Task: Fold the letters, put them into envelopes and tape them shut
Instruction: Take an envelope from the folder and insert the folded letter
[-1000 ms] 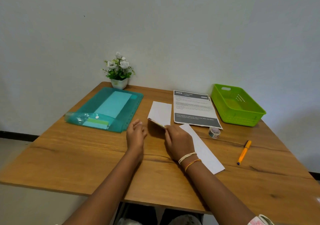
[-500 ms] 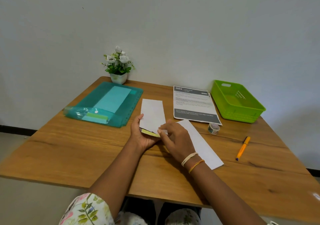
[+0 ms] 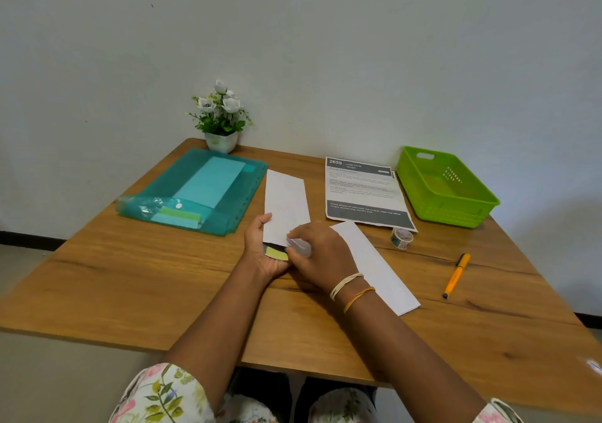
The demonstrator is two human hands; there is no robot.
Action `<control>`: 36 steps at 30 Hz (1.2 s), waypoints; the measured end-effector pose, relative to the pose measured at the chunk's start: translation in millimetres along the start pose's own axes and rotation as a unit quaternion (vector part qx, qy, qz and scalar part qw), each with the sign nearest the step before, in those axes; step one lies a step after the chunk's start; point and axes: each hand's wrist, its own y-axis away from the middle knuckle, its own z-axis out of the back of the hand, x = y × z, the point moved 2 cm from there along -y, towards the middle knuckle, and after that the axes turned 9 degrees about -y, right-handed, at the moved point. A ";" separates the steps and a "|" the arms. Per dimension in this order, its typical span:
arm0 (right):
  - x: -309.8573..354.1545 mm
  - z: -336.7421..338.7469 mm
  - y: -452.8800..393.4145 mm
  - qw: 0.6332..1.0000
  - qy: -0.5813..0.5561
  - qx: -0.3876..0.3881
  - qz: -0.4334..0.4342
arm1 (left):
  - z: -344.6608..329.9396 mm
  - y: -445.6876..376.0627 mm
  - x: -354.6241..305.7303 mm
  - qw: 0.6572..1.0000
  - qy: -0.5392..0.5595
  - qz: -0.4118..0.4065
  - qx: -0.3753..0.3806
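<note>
White and long, the paper envelope (image 3: 285, 205) lies in the cupped left hand (image 3: 260, 249), thumb along its edge, while the right hand (image 3: 321, 253) pinches its near flap by the yellow-green strip (image 3: 277, 253). Just right, a folded white paper letter (image 3: 374, 264) rests on the wooden table (image 3: 130, 276), near a small patterned tape roll (image 3: 401, 238); a printed sheet (image 3: 365, 191) lies beyond.

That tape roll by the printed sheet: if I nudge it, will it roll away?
Probably not at once: the tape roll seems to lie on its flat side on the table, so it should slide. It looks small and light; tipped on edge, it could roll towards the orange pen.
</note>
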 end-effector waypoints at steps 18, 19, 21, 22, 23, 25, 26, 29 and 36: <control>8.0 6.2 -7.0 0.986 0.076 -0.131 0.064 | -9.5 4.2 0.8 0.997 0.016 -0.044 0.056; 7.9 8.7 -6.5 0.989 0.046 -0.130 0.056 | -9.6 3.0 0.7 0.997 0.020 -0.044 0.060; 4.7 13.8 -4.8 0.992 -0.044 -0.121 0.005 | -9.4 -0.4 0.0 0.996 0.037 -0.053 0.065; -0.1 16.7 -4.4 0.988 -0.090 -0.117 -0.043 | -8.7 -3.0 -0.5 0.996 0.042 -0.058 0.062; -8.0 19.9 -5.0 0.980 -0.125 -0.117 -0.103 | -7.8 -5.6 -1.1 0.996 0.044 -0.059 0.055; -32.6 29.2 -5.5 0.960 -0.104 -0.103 -0.237 | -8.4 -9.3 -1.1 0.997 0.037 -0.044 0.046; -46.7 34.6 -5.0 0.950 -0.041 -0.073 -0.301 | -9.2 -10.1 -1.0 0.998 0.030 -0.037 0.046; -77.9 46.1 1.6 0.889 0.155 0.060 -0.427 | -13.0 -11.7 -1.5 0.998 0.023 -0.028 0.044; -94.0 51.7 -1.0 0.878 0.099 0.146 -0.445 | -18.9 -24.2 -2.6 0.999 0.030 -0.018 0.018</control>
